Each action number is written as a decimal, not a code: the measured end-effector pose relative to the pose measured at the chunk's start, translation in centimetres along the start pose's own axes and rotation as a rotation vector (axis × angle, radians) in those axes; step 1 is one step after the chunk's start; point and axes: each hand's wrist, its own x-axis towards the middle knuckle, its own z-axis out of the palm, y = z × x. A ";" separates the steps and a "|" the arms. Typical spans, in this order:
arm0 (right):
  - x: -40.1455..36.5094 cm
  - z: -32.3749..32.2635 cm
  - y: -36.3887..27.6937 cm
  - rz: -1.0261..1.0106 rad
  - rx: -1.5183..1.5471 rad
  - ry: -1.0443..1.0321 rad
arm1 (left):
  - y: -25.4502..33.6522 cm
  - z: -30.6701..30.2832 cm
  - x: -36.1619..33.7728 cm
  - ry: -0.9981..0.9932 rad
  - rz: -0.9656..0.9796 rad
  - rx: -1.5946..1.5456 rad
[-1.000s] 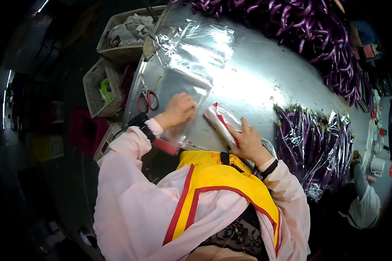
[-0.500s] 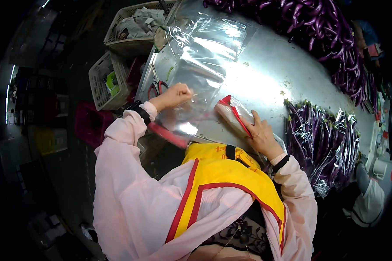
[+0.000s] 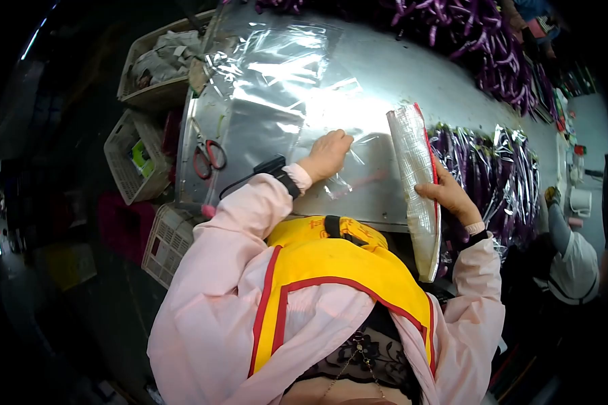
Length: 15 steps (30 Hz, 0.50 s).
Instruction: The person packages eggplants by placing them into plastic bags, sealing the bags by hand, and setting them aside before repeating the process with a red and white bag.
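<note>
Pouch [image 3: 414, 192] right of centre, long axis near-upright in the frame, grasped by the right hand [image 3: 454, 196]; left hand [image 3: 327, 155], mid-frame, curled (whether on film [image 3: 339, 186], cannot be told)

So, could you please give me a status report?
Right hand gripping silvery pouch; left hand at clear plastic, grip unclear; scissors apart from both hands.

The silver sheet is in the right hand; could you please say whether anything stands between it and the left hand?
Nothing visible blocks the way: between the left hand and the silver sheet lies tabletop, with some clear plastic beside the left hand.
</note>
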 end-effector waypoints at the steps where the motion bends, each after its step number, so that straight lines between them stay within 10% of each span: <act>1: -0.5 -0.3 0.9 -0.008 0.041 0.013 | 0.3 0.9 0.2 -0.002 0.015 -0.008; 3: -1.7 -0.5 2.3 0.017 0.104 0.050 | 1.8 2.3 -0.3 0.125 0.070 -0.158; 9: -4.2 0.7 6.2 0.037 0.378 0.151 | 2.1 -1.8 -4.5 -0.360 0.364 0.099; 15: -3.8 2.3 4.7 -0.014 0.649 0.031 | -2.9 1.0 -3.0 -0.133 0.698 0.259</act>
